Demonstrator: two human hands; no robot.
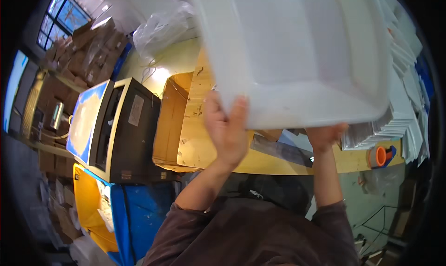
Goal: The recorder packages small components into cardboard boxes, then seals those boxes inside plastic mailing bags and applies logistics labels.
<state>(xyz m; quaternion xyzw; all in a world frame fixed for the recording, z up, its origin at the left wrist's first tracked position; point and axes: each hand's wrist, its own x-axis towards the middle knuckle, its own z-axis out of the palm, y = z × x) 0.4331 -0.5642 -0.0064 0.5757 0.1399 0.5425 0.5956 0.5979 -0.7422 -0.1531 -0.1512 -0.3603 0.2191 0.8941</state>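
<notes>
A large whitish plastic tray [297, 94] is held up over the table, tilted, and fills the upper middle of the head view. At its lower left corner my left hand [227, 133] grips the rim, thumb raised against the side. My right hand [325, 136] is closed at the lower edge toward the right, with its fingers partly hidden by the tray. Under the tray, a grey flat-sided piece [281, 150] lies on the wooden table [223, 161] between my forearms.
An open cardboard box [168, 138] stands at the table's left end, beside a dark boxy machine [134, 131]. Below it is a blue and yellow fabric bin [139, 219]. On the right are stacked white flat sheets [395, 108] and an orange tape roll [381, 156].
</notes>
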